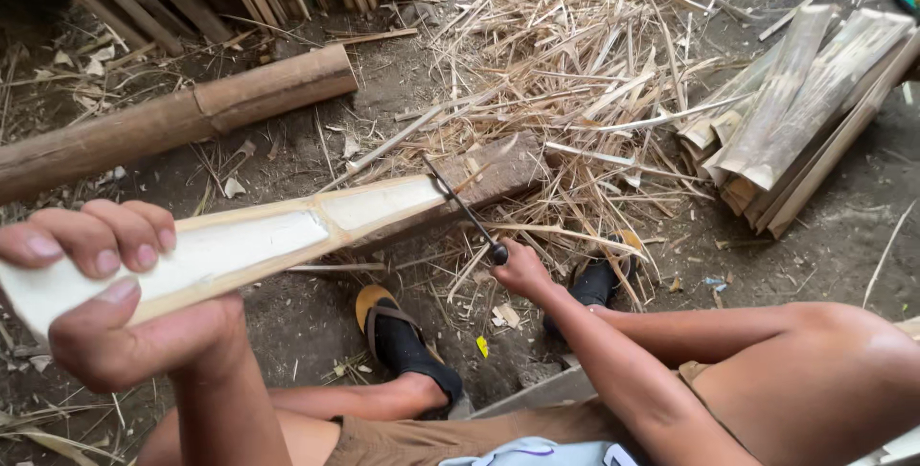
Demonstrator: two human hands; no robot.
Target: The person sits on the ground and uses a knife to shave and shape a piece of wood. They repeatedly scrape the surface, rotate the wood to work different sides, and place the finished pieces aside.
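While a split bamboo length [240, 245] is gripped at 9 o'clock by the left hand [105, 284], steadied on a wooden block [498, 174], a knife [467, 212] is clenched in the right hand [522, 269] against its far end.

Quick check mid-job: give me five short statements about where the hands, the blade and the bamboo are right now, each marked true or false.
1. The left hand grips the near end of the split bamboo piece. True.
2. The right hand is empty. False: it holds a knife by the handle.
3. The blade sits at the far end of the split piece. True.
4. The round bamboo pole lies across the person's lap. False: it lies on the ground at upper left.
5. A stack of bamboo slats lies to the right. True.
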